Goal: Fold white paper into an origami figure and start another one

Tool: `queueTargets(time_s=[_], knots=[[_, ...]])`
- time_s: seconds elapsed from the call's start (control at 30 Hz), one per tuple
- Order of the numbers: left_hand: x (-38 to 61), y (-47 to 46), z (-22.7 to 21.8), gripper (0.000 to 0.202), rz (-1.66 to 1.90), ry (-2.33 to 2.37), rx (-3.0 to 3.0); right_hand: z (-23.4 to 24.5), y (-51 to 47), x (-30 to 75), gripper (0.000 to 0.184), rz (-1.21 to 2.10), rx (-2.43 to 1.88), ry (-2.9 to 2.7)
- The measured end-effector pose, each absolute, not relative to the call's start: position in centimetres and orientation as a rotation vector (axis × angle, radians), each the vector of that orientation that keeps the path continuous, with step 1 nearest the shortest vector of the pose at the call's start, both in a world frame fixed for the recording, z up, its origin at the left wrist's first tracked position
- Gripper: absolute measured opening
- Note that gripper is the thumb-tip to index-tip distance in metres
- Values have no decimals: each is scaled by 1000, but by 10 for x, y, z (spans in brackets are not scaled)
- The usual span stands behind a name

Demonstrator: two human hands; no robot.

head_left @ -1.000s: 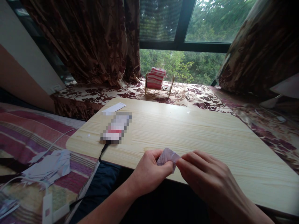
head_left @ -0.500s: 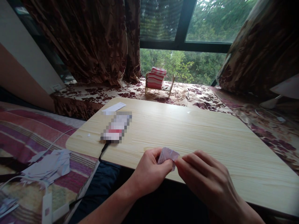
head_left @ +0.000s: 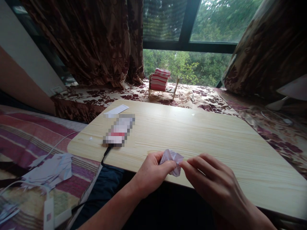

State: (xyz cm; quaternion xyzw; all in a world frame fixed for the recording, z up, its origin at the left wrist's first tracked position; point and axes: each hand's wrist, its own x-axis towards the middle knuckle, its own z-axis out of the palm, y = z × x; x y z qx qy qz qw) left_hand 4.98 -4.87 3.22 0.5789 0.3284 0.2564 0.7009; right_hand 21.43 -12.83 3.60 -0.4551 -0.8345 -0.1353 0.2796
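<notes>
Head view: both hands meet at the near edge of the table (head_left: 211,134), over the person's lap. Left hand (head_left: 153,174) is closed on the paper (head_left: 173,158), thumb on top and fingers curled under, pinching its left side. Right hand (head_left: 211,182) pinches the paper's right lower corner with fingertips pressed together, the other fingers loosely bent. The paper is small, pale lilac, folded and creased, held just above the table's near edge between the two hands; whether it touches the wood cannot be told. Left of centre on the table lies a pixelated flat object (head_left: 119,130) with a dark cable (head_left: 106,153) running off the near edge. Just behind it is a white slip (head_left: 116,110) at the far left corner. Beyond the table, on the floral window ledge (head_left: 199,95), stands a small wooden rack (head_left: 160,80) holding striped folded cloth. Dark floral curtains (head_left: 96,41) hang on both sides of the window (head_left: 211,22). At left, a striped blanket (head_left: 28,140) carries crumpled paper scraps (head_left: 51,167), white cords and a white charger (head_left: 48,212), well apart from the hands.
</notes>
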Motion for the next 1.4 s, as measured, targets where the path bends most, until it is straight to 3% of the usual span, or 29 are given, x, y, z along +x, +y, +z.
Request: queueTargets(time_s=[0.23,0.87,1.0,1.2,1.4], knots=[[51,-49,27,21,592,730,1227,35,-127,215,18,-362,-1182,-2261],[55,-53,27,20,667,751,1209,37,-116,214,12,21,-1370,-1919],[57,-56,27,21,716,804,1286,35,-118,218,9,239,-1498,-1669],[58,-63,28,20,854,932,1579,36,-117,209,32,715,-1565,-1481],[60,-67,30,24,916,949,1690,35,-115,203,26,762,-1519,-1398]])
